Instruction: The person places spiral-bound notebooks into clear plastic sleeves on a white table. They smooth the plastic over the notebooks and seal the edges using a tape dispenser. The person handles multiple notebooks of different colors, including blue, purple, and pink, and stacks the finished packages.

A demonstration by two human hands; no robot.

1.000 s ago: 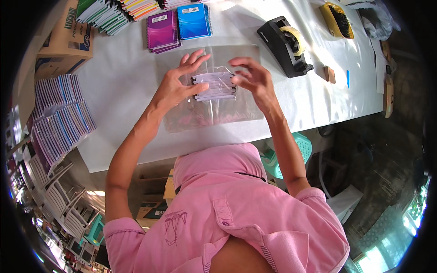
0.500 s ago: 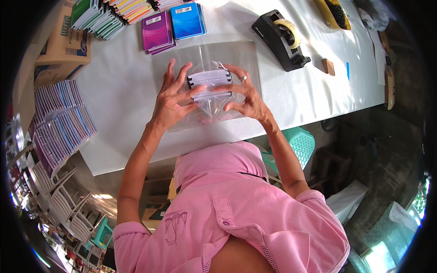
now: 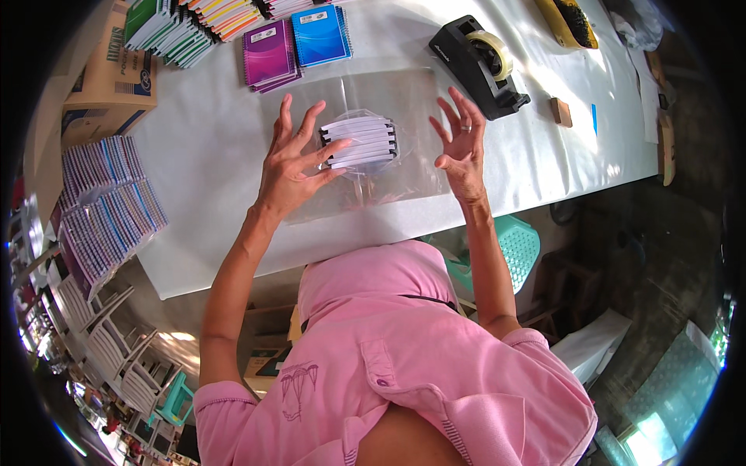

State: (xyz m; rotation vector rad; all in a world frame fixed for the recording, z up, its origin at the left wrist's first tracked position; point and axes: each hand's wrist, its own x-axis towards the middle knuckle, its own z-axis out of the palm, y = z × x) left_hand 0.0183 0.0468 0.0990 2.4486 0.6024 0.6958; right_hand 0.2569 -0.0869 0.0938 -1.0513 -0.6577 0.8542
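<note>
A small stack of notebooks point(image 3: 359, 140) stands on edge in front of me, white page edges up and dark binding showing at the ends. Clear plastic wraps around it, and a larger clear plastic sheet point(image 3: 416, 182) lies flat underneath. At the stack's left end is my left hand point(image 3: 294, 159), its fingers spread; the index fingertip and thumb rest against the stack. My right hand point(image 3: 464, 147), wearing a ring, is raised off to the right, apart from the stack. It is open and holds nothing.
A black tape dispenser point(image 3: 479, 68) stands beyond my right hand, with a small brown block point(image 3: 560, 113) beside it. Purple notebooks point(image 3: 268, 53) and blue notebooks point(image 3: 321, 35) lie at the back. Spiral-bound stacks point(image 3: 113, 210) and a cardboard box point(image 3: 109, 78) line the left.
My right hand has let go of the wrapped stack and moved right, its fingers opening out. My left hand stays at the stack's left end. More of the page edges now show.
</note>
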